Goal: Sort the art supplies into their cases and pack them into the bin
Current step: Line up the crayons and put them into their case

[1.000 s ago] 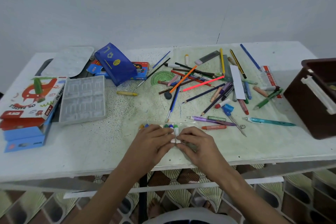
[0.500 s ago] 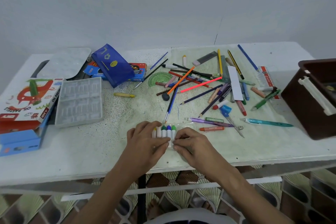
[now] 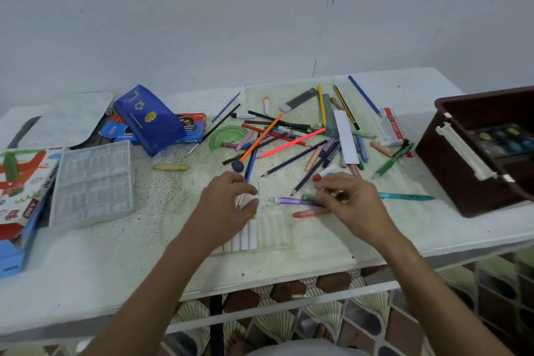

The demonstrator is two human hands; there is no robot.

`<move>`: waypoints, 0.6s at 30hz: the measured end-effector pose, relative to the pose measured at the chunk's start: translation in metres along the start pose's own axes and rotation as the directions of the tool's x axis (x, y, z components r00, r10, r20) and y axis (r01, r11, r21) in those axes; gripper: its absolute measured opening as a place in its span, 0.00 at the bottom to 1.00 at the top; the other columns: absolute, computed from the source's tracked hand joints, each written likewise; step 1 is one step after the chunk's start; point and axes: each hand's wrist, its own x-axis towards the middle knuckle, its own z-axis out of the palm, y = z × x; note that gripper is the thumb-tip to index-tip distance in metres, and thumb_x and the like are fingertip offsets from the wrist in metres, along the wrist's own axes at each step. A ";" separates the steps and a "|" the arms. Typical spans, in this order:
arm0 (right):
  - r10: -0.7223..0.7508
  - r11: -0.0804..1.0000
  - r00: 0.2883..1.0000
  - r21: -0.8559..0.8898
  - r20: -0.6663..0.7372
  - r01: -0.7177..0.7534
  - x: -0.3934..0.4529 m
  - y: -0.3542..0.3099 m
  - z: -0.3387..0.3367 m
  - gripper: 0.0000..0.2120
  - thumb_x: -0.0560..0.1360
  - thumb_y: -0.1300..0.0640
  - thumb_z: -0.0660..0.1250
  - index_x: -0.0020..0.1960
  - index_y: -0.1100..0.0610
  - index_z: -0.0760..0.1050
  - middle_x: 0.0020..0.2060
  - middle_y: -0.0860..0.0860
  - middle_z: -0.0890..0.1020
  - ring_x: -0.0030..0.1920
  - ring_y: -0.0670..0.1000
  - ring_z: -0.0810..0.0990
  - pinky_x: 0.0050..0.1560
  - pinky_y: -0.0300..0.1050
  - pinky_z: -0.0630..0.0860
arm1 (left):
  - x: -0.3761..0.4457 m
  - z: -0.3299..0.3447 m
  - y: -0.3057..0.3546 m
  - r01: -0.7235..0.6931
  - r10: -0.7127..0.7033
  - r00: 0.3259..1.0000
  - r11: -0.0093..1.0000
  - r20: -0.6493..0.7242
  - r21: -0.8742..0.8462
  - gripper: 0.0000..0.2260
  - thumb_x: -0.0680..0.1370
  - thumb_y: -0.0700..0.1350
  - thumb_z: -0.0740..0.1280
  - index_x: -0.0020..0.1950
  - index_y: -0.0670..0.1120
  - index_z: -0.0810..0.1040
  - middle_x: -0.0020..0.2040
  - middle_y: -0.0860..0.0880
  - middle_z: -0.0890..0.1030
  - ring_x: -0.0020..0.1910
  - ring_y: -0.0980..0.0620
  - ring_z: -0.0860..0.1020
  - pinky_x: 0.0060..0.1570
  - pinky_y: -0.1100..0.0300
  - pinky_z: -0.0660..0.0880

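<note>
The left hand (image 3: 231, 205) hovers over the far left corner of a clear marker sleeve (image 3: 260, 233), fingers loosely curled and holding nothing. The right hand (image 3: 346, 199) reaches to the right of it, fingers bent over a purple pen (image 3: 291, 200) and a green crayon (image 3: 308, 197); whether it pinches anything I cannot tell, since the fingertips are blurred. An orange-red crayon (image 3: 307, 213) lies just beside that hand, touching the sleeve's far right corner or nearly so.

The sleeve lies flat on the table (image 3: 86, 263) near its front edge, with white marker barrels (image 3: 245, 237) in its left part.

Beyond the hands is a loose heap of pencils (image 3: 289, 136), pens and crayons, with a green protractor (image 3: 226, 136) at its left and a white paper strip (image 3: 345, 136) across it. A yellow crayon (image 3: 169, 167) lies apart, left of the heap. A teal pen (image 3: 404, 197) lies right of the right hand.

At the left stand a grey plastic tray (image 3: 92, 182), an oil pastel box (image 3: 23, 179), a blue pouch (image 3: 150, 118) and a pencil box (image 3: 190, 127). The brown bin (image 3: 462, 182) sits at the right edge, a paint palette (image 3: 502, 139) inside.
</note>
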 end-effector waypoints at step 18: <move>0.135 0.888 0.964 -0.460 0.229 -0.016 0.065 0.025 -0.030 0.10 0.74 0.61 0.70 0.55 0.58 0.81 0.49 0.52 0.80 0.48 0.51 0.78 0.48 0.37 0.70 | 0.174 0.009 -0.008 0.087 -0.067 0.984 0.989 -0.165 0.119 0.13 0.77 0.44 0.65 0.59 0.41 0.79 0.52 0.41 0.78 0.51 0.45 0.77 0.49 0.57 0.70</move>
